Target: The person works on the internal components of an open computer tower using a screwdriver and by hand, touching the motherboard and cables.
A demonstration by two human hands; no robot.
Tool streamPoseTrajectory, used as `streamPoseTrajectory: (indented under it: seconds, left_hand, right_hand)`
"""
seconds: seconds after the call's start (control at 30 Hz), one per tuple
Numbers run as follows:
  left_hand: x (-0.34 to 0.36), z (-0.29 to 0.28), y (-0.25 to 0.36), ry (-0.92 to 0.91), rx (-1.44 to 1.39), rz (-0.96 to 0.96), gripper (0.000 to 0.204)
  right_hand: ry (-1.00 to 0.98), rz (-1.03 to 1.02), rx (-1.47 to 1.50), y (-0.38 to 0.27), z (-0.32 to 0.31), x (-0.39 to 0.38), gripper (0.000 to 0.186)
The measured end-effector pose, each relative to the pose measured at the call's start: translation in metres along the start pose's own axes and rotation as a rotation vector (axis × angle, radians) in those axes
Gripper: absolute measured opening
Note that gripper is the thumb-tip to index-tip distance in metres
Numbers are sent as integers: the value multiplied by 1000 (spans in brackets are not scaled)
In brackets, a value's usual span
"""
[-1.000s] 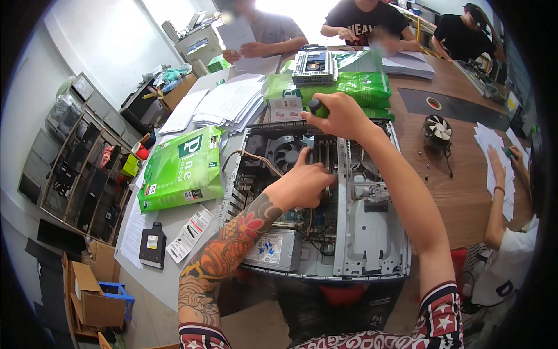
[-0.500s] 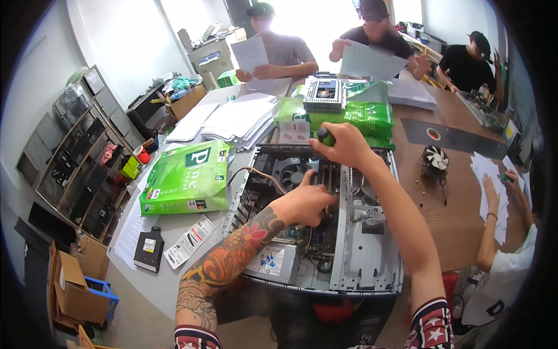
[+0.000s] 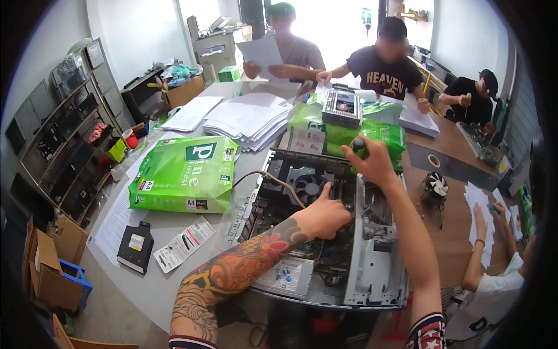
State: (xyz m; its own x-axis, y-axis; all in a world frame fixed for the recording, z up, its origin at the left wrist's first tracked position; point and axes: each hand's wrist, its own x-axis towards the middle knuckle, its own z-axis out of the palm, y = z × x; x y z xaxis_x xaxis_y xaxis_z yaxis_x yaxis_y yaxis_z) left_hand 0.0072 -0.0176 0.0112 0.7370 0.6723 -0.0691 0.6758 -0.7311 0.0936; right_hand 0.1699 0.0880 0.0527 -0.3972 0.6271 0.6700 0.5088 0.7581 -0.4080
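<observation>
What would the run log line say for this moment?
left hand: inside open grey desktop computer case | right hand: gripping black-handled screwdriver above it | green paper ream pack: left of case

Open computer case [image 3: 372, 273] crowded inside: fan [image 3: 308, 185], cables, both hands. Green paper ream [image 3: 180, 174] blocks left; bare worktop [image 3: 168, 232] strip between them.

One open computer case [image 3: 372, 273], two cooling fans [image 3: 309, 185].
</observation>
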Motion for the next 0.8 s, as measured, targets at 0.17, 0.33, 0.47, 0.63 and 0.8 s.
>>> streamPoseTrajectory:
  seconds: [0.17, 0.33, 0.47, 0.63, 0.8]
  left_hand:
    - [0, 0, 2, 69, -17, 42, 19]
    - [0, 11, -1, 111, 61, 31, 22]
    - [1, 9, 1, 78, 78, 13, 21]
    - [-1, 6, 7, 86, 72, -2, 22]
    - [-4, 0, 2, 73, 2, 20, 18]
  right_hand:
    - [65, 2, -16, 10, 1, -2, 38]
    - [20, 47, 8, -4, 3, -6, 37]
    - [44, -89, -57, -5, 9, -9, 37]
    - [-6, -88, -134, -15, 1, -7, 38]
    - [-7, -32, -137, -12, -7, -7, 43]
